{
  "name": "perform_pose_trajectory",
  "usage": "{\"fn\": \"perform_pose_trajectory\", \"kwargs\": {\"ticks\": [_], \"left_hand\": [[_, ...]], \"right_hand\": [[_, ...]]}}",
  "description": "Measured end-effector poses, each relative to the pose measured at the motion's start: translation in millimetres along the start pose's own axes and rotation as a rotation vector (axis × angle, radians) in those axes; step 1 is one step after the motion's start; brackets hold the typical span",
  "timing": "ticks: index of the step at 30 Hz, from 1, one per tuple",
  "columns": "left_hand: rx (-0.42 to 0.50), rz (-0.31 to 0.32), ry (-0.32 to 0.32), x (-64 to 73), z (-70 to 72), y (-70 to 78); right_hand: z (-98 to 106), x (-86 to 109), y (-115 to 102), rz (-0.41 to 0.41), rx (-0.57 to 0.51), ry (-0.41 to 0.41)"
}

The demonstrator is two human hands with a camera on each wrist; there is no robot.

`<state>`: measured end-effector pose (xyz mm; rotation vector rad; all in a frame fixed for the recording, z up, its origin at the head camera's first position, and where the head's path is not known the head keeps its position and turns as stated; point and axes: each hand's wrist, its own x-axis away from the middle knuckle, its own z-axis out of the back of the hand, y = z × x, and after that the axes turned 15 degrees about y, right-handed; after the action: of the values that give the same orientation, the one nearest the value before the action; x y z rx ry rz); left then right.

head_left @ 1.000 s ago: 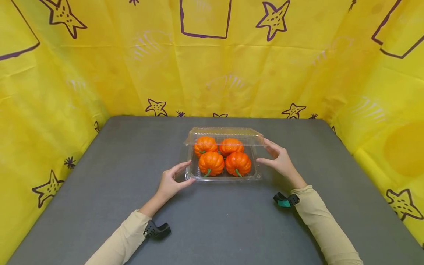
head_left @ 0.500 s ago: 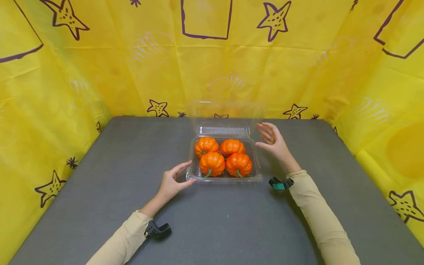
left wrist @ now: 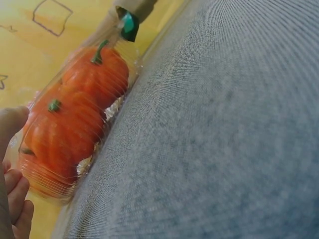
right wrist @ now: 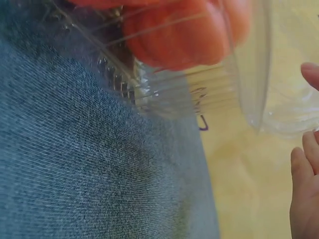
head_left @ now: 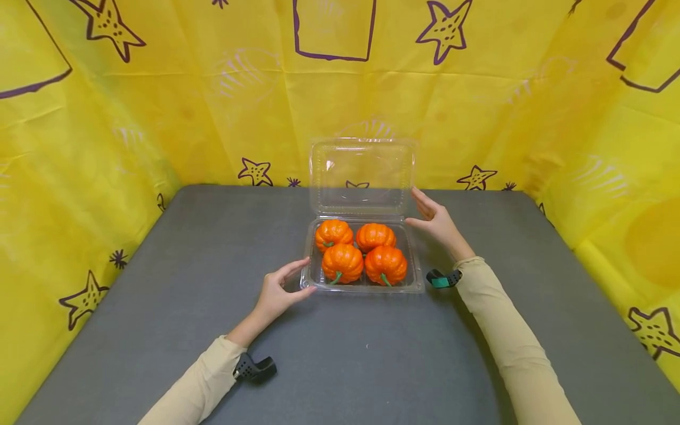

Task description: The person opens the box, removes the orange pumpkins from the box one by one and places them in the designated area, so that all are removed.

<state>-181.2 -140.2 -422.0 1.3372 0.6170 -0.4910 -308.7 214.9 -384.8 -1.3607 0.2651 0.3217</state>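
Head view: clear lid (head_left: 363, 177) stands between pumpkins (head_left: 342, 263) and yellow cloth (head_left: 212, 130).

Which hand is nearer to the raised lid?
Right. The right hand is beside the right edge of the lid; the left hand is farther off, at the near left corner of the tray.
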Motion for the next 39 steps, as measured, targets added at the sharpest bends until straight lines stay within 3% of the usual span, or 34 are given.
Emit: {"fn": "perform_pose_trajectory", "kwargs": {"ticks": [14, 31, 39], "left_hand": [[0.009, 0.004, 0.002, 3.1, -0.3, 1.1], [-0.011, -0.049, 0.0, -0.9, -1.6, 2.9], [0.002, -0.068, -0.001, 0.7, -2.2, 6.4]], "right_hand": [[-10.4, -0.8, -4.9, -0.05, 0.088, -0.094], [-8.6, -0.4, 0.5, -0.106, 0.141, -0.09], [-7.8, 2.7, -1.2, -0.143, 0.218, -0.113]]}}
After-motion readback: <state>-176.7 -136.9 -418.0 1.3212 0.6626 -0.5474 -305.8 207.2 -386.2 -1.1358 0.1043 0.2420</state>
